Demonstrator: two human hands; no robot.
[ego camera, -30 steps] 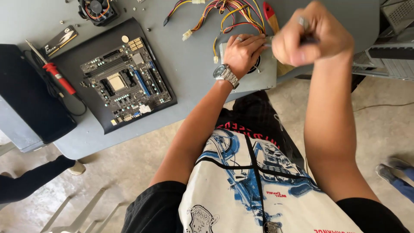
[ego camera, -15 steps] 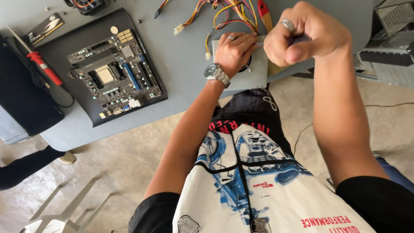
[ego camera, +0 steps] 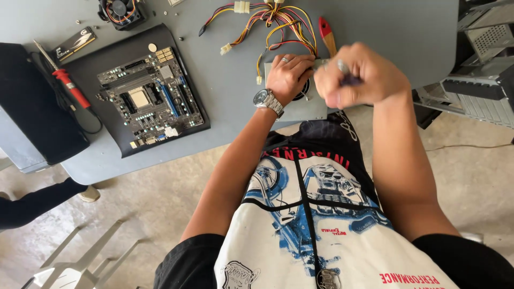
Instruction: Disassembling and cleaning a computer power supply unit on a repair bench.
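A grey metal power supply box (ego camera: 308, 109) lies at the near edge of the grey table (ego camera: 235, 85), with a bundle of coloured wires (ego camera: 273, 21) running from it. My left hand (ego camera: 288, 76), with a wristwatch, rests flat on top of the box over its fan opening. My right hand (ego camera: 360, 75) is a fist around a dark tool handle, just above the box's right side; it is blurred. A red-handled tool (ego camera: 326, 35) lies behind the box.
A motherboard (ego camera: 144, 99) sits on a black mat at the left, beside a red screwdriver (ego camera: 69, 85), a black case (ego camera: 32, 118) and a cooler fan (ego camera: 120, 10). A metal computer chassis (ego camera: 476, 69) stands at the right. Another person's leg (ego camera: 37, 200) is at lower left.
The view has shifted, so the table sits lower and further right in frame. My right hand has come down closer to the box. My left hand stays on the box.
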